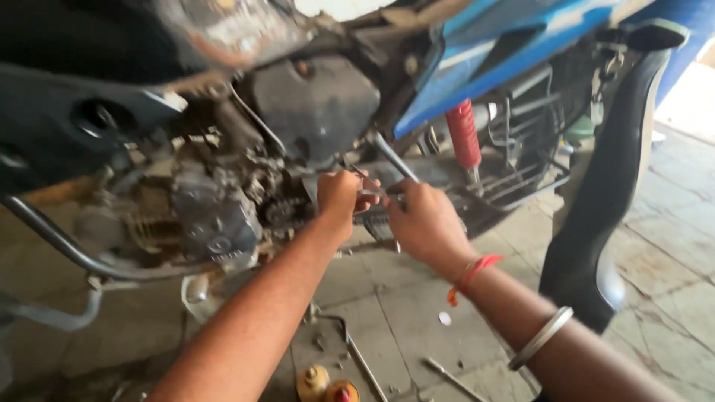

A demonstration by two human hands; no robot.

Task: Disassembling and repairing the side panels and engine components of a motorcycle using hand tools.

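The left hand (pixel 341 195) pinches a small part beside the engine (pixel 212 212). The right hand (pixel 423 223) grips a wrench (pixel 392 158) touching the motorcycle frame.

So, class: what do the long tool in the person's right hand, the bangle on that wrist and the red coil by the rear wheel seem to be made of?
Tool: bare metal, probably steel; grey with a dull shine.
Bangle: silvery metal, polished, catching light.
Red coil: likely a painted steel spring; glossy red, ribbed turns.

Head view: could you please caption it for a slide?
Both hands, left and right, work a wrench at a motorcycle engine.
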